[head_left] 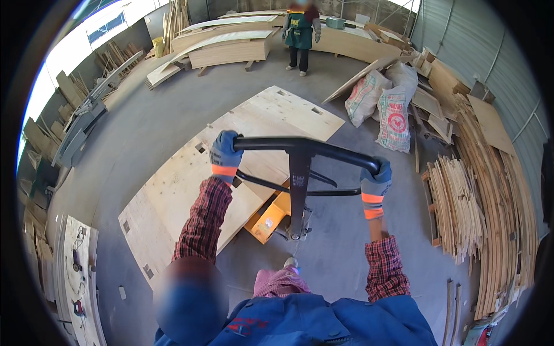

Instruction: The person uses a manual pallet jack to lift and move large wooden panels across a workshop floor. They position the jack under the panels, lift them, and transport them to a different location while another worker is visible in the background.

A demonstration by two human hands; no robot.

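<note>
Black handle (334, 149) of the yellow pallet jack (271, 219) is held at one end by the L hand (226, 153), at the other by the R hand (376, 180). Jack body sits below & btwn them, against the plywood panels (167, 196) below/ahead of the L hand; forks hidden. Step's prob. steering the load; next move likely calls for even two-handed force, w/ clearance from sacks (395, 118) beyond the R.

handle (299, 173): black | base (269, 221): yellow | gloved hands (225, 151): blue-grey — orange-striped | sleeves (202, 222): red plaid | apron (299, 33): green — probably
</note>
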